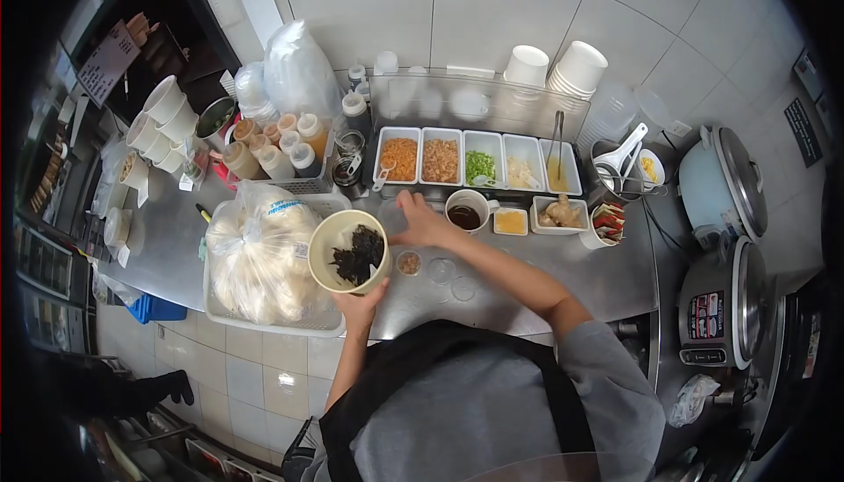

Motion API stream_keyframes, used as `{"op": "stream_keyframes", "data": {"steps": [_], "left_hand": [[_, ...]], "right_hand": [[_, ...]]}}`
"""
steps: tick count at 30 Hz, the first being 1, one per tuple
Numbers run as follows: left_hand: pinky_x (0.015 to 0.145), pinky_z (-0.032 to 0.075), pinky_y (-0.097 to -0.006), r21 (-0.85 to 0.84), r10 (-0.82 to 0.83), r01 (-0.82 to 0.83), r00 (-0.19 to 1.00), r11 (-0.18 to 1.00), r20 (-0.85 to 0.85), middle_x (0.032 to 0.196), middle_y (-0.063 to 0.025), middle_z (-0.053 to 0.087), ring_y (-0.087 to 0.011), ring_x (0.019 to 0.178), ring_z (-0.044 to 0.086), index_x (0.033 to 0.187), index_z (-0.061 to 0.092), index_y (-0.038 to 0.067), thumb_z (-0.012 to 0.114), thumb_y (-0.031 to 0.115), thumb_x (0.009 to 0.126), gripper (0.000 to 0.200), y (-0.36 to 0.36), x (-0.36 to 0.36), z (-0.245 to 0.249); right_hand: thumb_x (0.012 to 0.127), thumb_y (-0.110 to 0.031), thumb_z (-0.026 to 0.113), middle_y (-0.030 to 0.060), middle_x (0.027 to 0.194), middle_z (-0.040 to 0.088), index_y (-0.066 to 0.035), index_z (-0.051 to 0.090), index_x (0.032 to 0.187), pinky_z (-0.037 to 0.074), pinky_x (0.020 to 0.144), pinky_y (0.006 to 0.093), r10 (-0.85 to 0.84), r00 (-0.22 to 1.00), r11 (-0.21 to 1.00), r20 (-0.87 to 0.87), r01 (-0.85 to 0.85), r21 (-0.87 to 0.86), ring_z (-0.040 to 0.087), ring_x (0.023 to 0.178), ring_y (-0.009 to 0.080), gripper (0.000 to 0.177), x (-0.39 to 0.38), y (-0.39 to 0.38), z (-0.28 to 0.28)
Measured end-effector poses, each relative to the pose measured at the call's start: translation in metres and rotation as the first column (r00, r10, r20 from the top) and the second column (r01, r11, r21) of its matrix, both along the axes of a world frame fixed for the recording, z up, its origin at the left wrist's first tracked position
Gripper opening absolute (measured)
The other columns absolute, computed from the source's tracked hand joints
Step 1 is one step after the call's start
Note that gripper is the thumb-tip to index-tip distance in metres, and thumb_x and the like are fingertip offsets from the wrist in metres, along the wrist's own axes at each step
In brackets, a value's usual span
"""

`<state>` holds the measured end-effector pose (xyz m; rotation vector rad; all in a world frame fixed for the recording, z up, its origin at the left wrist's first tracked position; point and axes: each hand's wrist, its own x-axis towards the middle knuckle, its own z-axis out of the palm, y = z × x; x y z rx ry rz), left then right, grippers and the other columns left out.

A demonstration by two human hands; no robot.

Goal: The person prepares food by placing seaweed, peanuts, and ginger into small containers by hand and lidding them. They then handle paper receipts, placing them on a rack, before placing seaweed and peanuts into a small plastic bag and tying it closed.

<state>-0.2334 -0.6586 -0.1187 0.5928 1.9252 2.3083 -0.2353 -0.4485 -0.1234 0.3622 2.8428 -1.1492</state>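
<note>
My left hand (361,303) grips a cream-coloured paper tub (323,262), tilted so that its inside shows. Dark, crinkled pieces that look like dried seaweed (359,255) lie in it, with a pale scoop edge among them. Just right of the tub, my right hand (422,221) has its fingers curled at a faint clear plastic cup (389,212); the contact is hard to make out. On the steel counter below sit a small clear cup of brownish bits (409,262) and clear round cups or lids (441,271). A white mug of dark liquid (465,216) stands right of this hand.
White trays of chopped toppings (440,156) line the back. A bulging plastic bag (262,262) fills a white basket at left, below squeeze bottles (275,163). Ginger (561,212) and packets (607,222) stand right of the mug. Large cookers (719,302) stand at far right.
</note>
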Motion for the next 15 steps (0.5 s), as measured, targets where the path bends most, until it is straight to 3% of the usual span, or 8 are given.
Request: {"op": "stream_keyframes", "data": {"steps": [3, 6, 9, 12, 15], "left_hand": [[0.084, 0.046, -0.0319, -0.028, 0.064, -0.065, 0.997, 0.997, -0.035, 0.105, -0.0118, 0.055, -0.0200, 0.093, 0.057, 0.113, 0.046, -0.006, 0.082, 0.011, 0.058, 0.068, 0.008, -0.001, -0.008], [0.086, 0.045, -0.0323, -0.057, 0.046, -0.047, 0.999, 0.997, -0.018, 0.108, -0.0129, 0.054, -0.0209, 0.097, 0.055, 0.116, 0.043, -0.006, 0.083, 0.011, 0.057, 0.073, 0.018, -0.002, -0.011], [0.091, 0.041, -0.0333, -0.075, 0.025, -0.027, 0.999, 0.997, -0.035, 0.115, -0.0145, 0.048, -0.0223, 0.104, 0.051, 0.122, 0.036, -0.005, 0.084, 0.011, 0.057, 0.082, 0.030, -0.008, -0.027], [0.096, 0.036, -0.0351, -0.075, -0.024, 0.021, 0.999, 0.997, -0.044, 0.123, -0.0153, 0.041, -0.0238, 0.112, 0.045, 0.128, 0.027, -0.002, 0.084, 0.013, 0.056, 0.093, 0.042, -0.015, -0.036], [0.096, 0.036, -0.0355, -0.088, 0.019, -0.034, 0.986, 0.996, -0.166, 0.122, -0.0154, 0.042, -0.0252, 0.112, 0.045, 0.129, 0.028, -0.001, 0.085, 0.015, 0.054, 0.096, 0.054, -0.017, -0.029]], "right_hand": [[0.058, -0.038, 0.080, 0.0248, 0.127, 0.030, -0.005, 0.032, 0.119, 0.046, 0.079, 0.0566, -0.138, 0.990, 0.955, -0.011, 0.136, 0.265, 0.034, 0.116, 0.0500, 0.084, 0.003, -0.023, 0.000], [0.058, -0.035, 0.080, 0.0248, 0.132, 0.026, -0.006, 0.032, 0.120, 0.045, 0.078, 0.0606, -0.158, 0.985, 0.877, -0.067, 0.172, 0.448, 0.030, 0.120, 0.0507, 0.084, 0.004, -0.035, -0.020], [0.061, -0.033, 0.076, 0.0233, 0.137, 0.023, -0.006, 0.038, 0.118, 0.043, 0.078, 0.0639, -0.165, 0.981, 0.886, -0.098, 0.191, 0.423, 0.026, 0.123, 0.0509, 0.074, 0.003, -0.030, -0.045], [0.071, -0.031, 0.068, 0.0224, 0.131, 0.035, -0.003, 0.049, 0.111, 0.045, 0.080, 0.0584, -0.126, 0.985, 0.874, -0.115, 0.165, 0.457, 0.034, 0.123, 0.0429, 0.053, 0.011, -0.022, -0.057], [0.080, -0.028, 0.059, 0.0187, 0.111, 0.055, -0.002, 0.057, 0.104, 0.049, 0.077, 0.0483, -0.244, 0.811, 0.969, -0.531, 0.232, -0.090, 0.052, 0.110, 0.0331, 0.036, 0.010, 0.000, -0.059]]}}
